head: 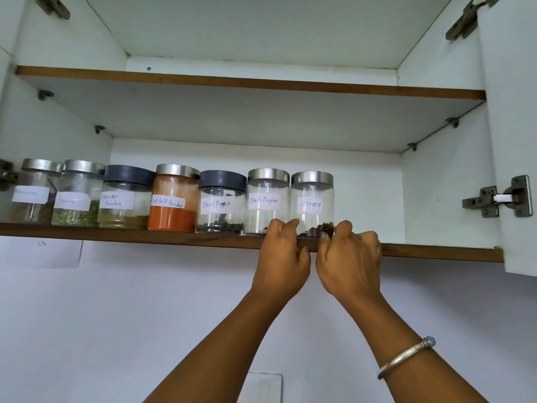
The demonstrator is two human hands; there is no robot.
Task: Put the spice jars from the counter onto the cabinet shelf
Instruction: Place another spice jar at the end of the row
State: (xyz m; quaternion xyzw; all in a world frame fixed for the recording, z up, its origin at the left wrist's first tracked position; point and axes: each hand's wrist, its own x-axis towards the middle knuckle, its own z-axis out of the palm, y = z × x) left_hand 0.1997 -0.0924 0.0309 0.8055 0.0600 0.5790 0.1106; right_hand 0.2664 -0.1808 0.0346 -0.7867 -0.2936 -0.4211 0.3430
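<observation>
Several labelled spice jars stand in a row on the lower cabinet shelf (pixel 130 234). Rightmost is the cloves jar (pixel 312 199), clear with a steel lid and dark cloves at the bottom. My left hand (pixel 283 257) reaches up with curled fingers against the jar's lower left side. My right hand (pixel 348 257) grips its lower right side, so the jar's base sits between both hands at the shelf's front edge. To its left stand two black pepper jars (pixel 267 199) (pixel 221 202), then a red chilli powder jar (pixel 174 199).
Further left are a coriander powder jar (pixel 125 199) and two more steel-lidded jars (pixel 76 196). The shelf to the right of the cloves jar is bare up to the cabinet side. An upper shelf (pixel 250 82) holds nothing visible. The open door with its hinge (pixel 499 197) is at right.
</observation>
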